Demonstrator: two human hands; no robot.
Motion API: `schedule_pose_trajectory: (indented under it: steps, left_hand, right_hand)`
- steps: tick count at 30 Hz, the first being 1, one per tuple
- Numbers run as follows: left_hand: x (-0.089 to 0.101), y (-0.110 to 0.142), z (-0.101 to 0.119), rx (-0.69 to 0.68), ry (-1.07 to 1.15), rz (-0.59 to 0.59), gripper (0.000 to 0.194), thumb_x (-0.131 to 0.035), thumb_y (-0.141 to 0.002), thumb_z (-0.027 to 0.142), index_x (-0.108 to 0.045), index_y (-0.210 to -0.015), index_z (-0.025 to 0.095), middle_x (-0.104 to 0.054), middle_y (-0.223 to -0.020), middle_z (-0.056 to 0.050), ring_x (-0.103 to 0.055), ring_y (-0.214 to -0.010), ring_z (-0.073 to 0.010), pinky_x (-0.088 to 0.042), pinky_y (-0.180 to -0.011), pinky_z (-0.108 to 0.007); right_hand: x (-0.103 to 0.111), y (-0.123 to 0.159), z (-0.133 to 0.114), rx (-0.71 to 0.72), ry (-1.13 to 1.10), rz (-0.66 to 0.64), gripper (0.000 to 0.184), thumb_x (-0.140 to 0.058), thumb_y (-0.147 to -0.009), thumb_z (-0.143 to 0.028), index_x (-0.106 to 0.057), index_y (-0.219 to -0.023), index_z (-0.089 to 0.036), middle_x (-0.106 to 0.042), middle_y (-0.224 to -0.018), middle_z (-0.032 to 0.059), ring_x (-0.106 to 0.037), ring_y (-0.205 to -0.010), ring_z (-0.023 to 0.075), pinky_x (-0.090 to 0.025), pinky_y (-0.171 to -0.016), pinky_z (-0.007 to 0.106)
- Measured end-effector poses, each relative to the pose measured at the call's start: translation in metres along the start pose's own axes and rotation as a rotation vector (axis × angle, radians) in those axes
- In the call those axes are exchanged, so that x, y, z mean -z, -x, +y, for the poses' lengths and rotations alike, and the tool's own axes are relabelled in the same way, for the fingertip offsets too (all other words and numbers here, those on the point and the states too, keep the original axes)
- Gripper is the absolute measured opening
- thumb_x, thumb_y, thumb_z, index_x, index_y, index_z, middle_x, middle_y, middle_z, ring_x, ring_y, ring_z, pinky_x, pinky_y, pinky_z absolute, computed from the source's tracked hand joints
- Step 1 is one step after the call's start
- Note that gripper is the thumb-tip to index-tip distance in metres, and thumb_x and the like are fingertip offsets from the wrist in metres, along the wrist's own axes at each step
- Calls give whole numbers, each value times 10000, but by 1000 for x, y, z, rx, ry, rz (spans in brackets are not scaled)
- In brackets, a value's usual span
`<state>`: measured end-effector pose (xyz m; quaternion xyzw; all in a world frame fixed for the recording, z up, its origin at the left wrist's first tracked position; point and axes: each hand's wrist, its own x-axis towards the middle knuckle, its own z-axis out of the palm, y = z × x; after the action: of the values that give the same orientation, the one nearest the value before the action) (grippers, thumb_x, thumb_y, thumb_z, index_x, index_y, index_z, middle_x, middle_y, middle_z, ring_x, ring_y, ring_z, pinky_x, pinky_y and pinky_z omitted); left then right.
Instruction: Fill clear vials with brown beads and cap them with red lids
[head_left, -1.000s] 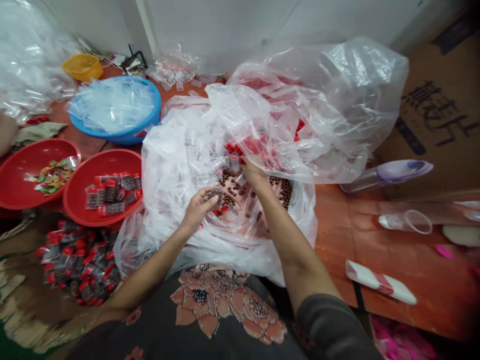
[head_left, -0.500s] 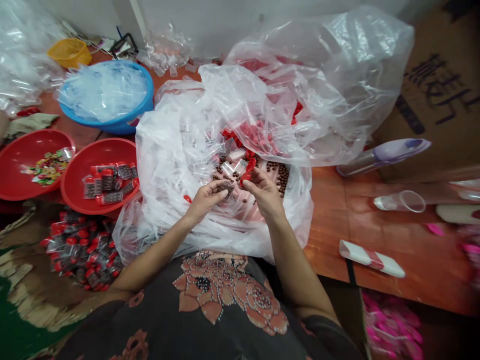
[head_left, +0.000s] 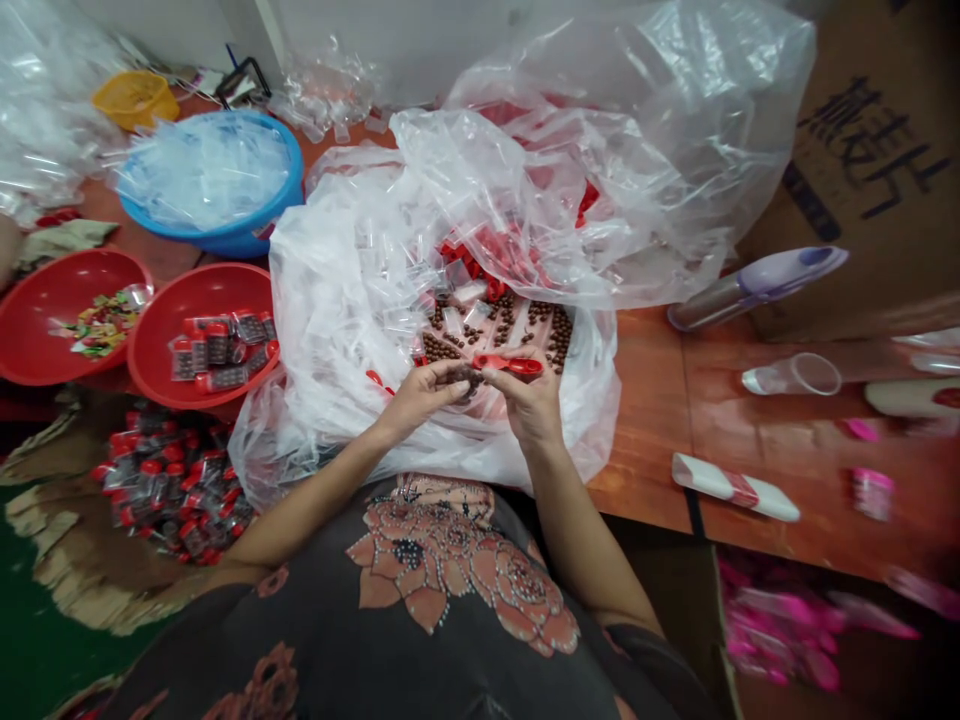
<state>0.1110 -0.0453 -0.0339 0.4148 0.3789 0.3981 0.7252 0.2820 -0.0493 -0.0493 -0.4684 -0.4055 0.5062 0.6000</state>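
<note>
My left hand (head_left: 417, 400) is closed on a small clear plastic container (head_left: 470, 378) that looks filled with dark brown balls; the fingers partly cover it. Between the thumb and fingers of my right hand (head_left: 536, 408) is a red plastic cap (head_left: 517, 365) with a long, spoon-like shape. The cap's left end is close to the container; whether they touch I cannot tell. Just beyond both hands, brown balls (head_left: 442, 347) lie in a pinkish grooved tray (head_left: 517, 325). Empty clear containers (head_left: 405, 310) and red caps (head_left: 517, 255) are heaped behind, on and under plastic sheeting (head_left: 322, 300).
Left stand a red bowl (head_left: 259, 285) of filled red-capped containers, another red bowl (head_left: 30, 300) with colourful bits and a blue basin (head_left: 296, 165). Red-capped containers (head_left: 172, 490) are piled below. Right are a handheld device (head_left: 757, 285), a clear cup (head_left: 810, 375), a white packet (head_left: 735, 487) and a cardboard box (head_left: 862, 230).
My right hand has turned the red cap from upright to lying sideways and brought it closer to the container. My left hand still holds the container. The view has shifted slightly.
</note>
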Motion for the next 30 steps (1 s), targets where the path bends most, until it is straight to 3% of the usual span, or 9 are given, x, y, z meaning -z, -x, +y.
schedule_pose_trajectory:
  steps: [3, 8, 15, 20, 26, 30]
  left_hand:
    - [-2, 2, -1, -3, 5, -19, 325, -783, -764, 264, -751, -1084, 218, -749, -1019, -56, -699, -908, -178, -580, -860, -328]
    - [-2, 4, 0, -10, 9, -38, 315, -789, -747, 271, -763, -1058, 228, -752, -1003, -50, -700, -885, -184, -605, -816, -334]
    - [0, 6, -1, 59, 75, -113, 575, -779, -758, 280, -647, -1317, 266, -746, -1026, -55, -720, -852, -197, -625, -714, -323]
    - [-3, 7, 3, 62, 73, -125, 617, -769, -768, 291, -612, -1366, 293, -738, -1008, -41, -711, -816, -177, -627, -714, -316]
    - [-5, 7, 8, 28, 53, -80, 588, -766, -772, 312, -628, -1342, 279, -739, -997, -40, -698, -804, -168, -623, -695, -295]
    - [-5, 7, 12, -46, -32, -36, 528, -754, -785, 285, -650, -1300, 235, -727, -1076, -70, -699, -900, -201, -612, -713, -290]
  right_hand:
    - [1, 7, 4, 17, 35, 11, 320, -857, -680, -310, -683, -948, -298, -735, -940, -35, -715, -868, 165, -593, -846, 366]
    - [8, 13, -3, 103, 170, -92, 174, -821, -742, -333, -774, -909, -343, -765, -955, -14, -716, -928, 204, -590, -902, 441]
    - [15, 19, 8, 292, 296, -123, 255, -788, -785, -388, -765, -1038, -401, -769, -1075, -8, -703, -1050, 239, -550, -999, 496]
    - [13, 25, 18, 265, 338, -58, 293, -706, -852, -417, -738, -1139, -376, -746, -1162, 9, -700, -1071, 256, -544, -1012, 503]
    - [18, 20, 7, 354, 443, -211, 381, -676, -824, -552, -706, -1172, -399, -697, -1179, 28, -628, -1164, 289, -491, -1059, 546]
    - [14, 15, 2, 229, 331, -137, 329, -634, -867, -547, -673, -1130, -354, -668, -1064, 35, -651, -1029, 229, -547, -963, 449]
